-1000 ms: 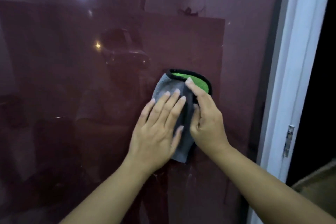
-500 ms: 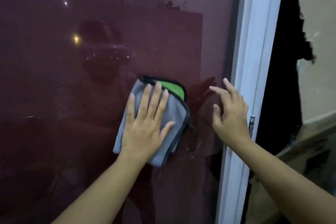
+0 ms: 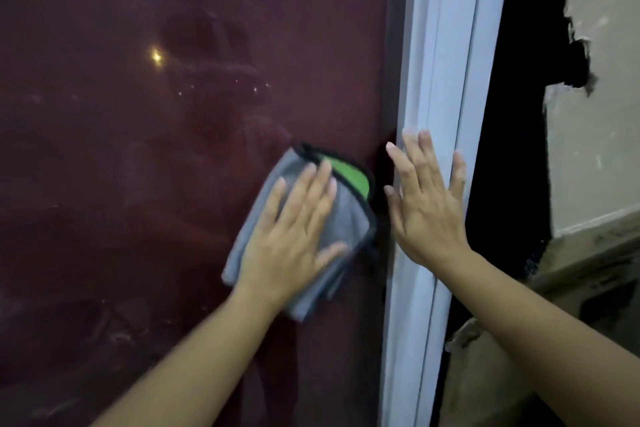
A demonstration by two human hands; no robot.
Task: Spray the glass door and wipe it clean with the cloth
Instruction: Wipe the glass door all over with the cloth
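Observation:
The dark glass door fills the left and middle of the view and reflects lights and a person's outline. A folded grey cloth with a green inner face and black edging lies flat against the glass near its right edge. My left hand presses the cloth onto the glass with its fingers spread flat. My right hand is open, fingers apart, resting against the white door frame just right of the cloth, holding nothing. No spray bottle is in view.
Right of the white frame is a dark gap, then a beige wall with torn, peeling dark patches. A ledge or step runs along the wall's base at the lower right.
My right hand left the cloth and moved right onto the white frame. My left hand stays flat on the cloth. The view has shifted rightward, showing the frame and wall.

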